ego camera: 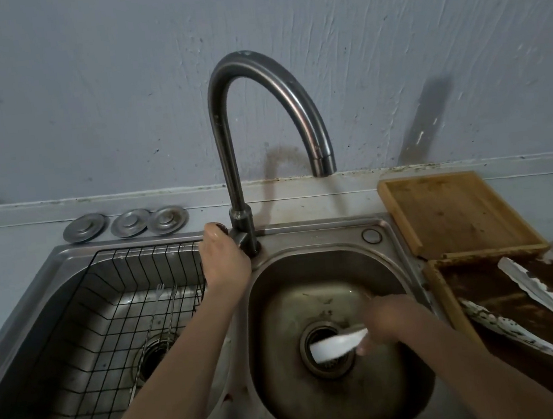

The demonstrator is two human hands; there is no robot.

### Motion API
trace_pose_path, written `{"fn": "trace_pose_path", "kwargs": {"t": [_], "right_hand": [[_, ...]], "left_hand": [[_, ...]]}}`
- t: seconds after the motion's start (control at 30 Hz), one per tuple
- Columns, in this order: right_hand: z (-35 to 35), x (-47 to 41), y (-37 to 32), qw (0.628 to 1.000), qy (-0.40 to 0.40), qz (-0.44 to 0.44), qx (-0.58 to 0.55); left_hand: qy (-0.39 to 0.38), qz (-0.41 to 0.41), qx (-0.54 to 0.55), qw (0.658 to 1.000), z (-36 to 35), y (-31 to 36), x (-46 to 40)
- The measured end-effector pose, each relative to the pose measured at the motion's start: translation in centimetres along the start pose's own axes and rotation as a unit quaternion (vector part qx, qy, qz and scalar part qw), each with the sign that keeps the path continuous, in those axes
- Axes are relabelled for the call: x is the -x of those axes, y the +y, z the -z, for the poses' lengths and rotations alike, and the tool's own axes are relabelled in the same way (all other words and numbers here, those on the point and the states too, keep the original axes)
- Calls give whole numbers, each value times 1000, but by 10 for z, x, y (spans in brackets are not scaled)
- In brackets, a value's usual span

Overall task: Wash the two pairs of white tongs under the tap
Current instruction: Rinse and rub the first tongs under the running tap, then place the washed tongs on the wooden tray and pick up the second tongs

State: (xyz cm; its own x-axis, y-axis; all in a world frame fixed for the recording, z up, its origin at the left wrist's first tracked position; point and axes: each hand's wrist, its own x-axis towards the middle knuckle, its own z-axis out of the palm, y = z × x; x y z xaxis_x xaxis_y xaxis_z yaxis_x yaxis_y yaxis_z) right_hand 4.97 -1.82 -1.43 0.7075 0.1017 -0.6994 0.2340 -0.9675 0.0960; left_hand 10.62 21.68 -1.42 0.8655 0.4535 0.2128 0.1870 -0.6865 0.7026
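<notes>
My right hand [389,320] holds one pair of white tongs [335,344] low in the right sink basin [273,313], its tip over the drain. The second pair of white tongs [534,307], soiled with dark specks, lies spread open on a dirty wooden tray [447,296] to the right of the sink. My left hand [224,260] is closed around the tap handle [240,241] at the base of the curved metal tap [252,74]. No water is visible coming from the spout.
The left basin holds a black wire rack [86,334] with a fork [156,302] in it. Three metal sink plugs [125,223] lie behind it on the counter. A wooden cutting board [451,210] lies at the back right.
</notes>
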Motion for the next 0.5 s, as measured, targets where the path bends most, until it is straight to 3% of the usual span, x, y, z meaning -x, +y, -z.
{"fn": "trace_pose_path", "kwargs": {"t": [0.07,0.17,0.3,0.4,0.5], "right_hand": [[1,4,10,999,8,9,-31],[12,11,34,981,120,15,-150],[29,17,80,915,291,-40,-278],[37,12,113,869,383,-96,-300],[38,1,137,846,407,-161,-303]], "left_hand": [[-8,21,49,999,-3,-3,6],[4,92,135,986,-13,-1,23],[59,131,126,982,-36,22,63],[22,23,131,991,-57,43,87],[-166,-147,145,964,-76,71,84]]}}
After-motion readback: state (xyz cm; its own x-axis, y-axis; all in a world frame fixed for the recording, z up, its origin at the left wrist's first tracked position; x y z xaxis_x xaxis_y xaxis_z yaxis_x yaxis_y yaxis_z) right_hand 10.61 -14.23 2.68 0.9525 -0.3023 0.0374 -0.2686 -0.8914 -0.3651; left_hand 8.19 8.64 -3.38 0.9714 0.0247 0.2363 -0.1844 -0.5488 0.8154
